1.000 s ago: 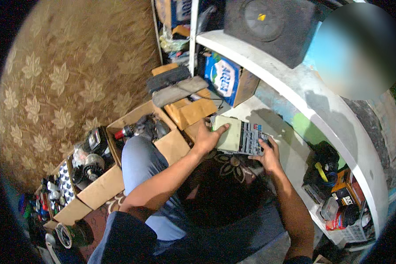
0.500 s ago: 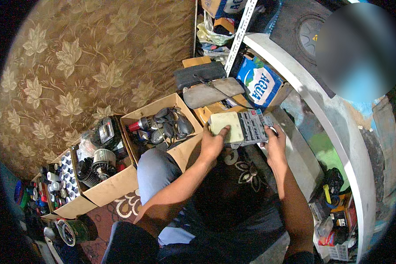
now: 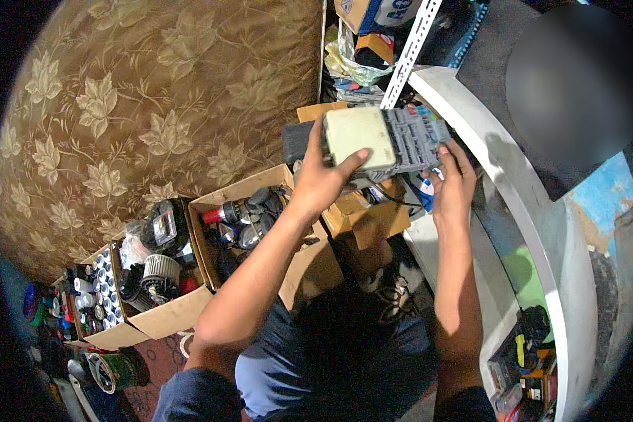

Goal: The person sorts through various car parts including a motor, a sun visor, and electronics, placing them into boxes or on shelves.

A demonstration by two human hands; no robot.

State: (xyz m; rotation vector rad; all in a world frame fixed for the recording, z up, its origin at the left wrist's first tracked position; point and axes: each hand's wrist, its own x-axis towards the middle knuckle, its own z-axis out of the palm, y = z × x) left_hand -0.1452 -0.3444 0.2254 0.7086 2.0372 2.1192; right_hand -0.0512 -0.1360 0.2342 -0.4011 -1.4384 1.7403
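Both my hands hold up a car fuse box (image 3: 418,141), grey with rows of slots and a few coloured fuses, with a cream square cover (image 3: 360,138) on its left part. My left hand (image 3: 325,172) is closed round the left end, thumb on the cover's front edge and the other fingers partly hidden. My right hand (image 3: 454,179) grips the right end with its fingertips. Behind and below the box are a dark case (image 3: 295,141) and an open cardboard carton (image 3: 366,211), both partly covered by it.
Cardboard boxes stand in a row at left: one with dark car parts (image 3: 260,218), one with a blower motor (image 3: 163,273), one with white-capped cans (image 3: 105,288). A white curved panel (image 3: 520,204) runs down the right. A white perforated post (image 3: 411,53) rises behind.
Both hands have raised the fuse box away from my lap, toward the far side. It now covers much of the long grey object and the blue carton behind it.
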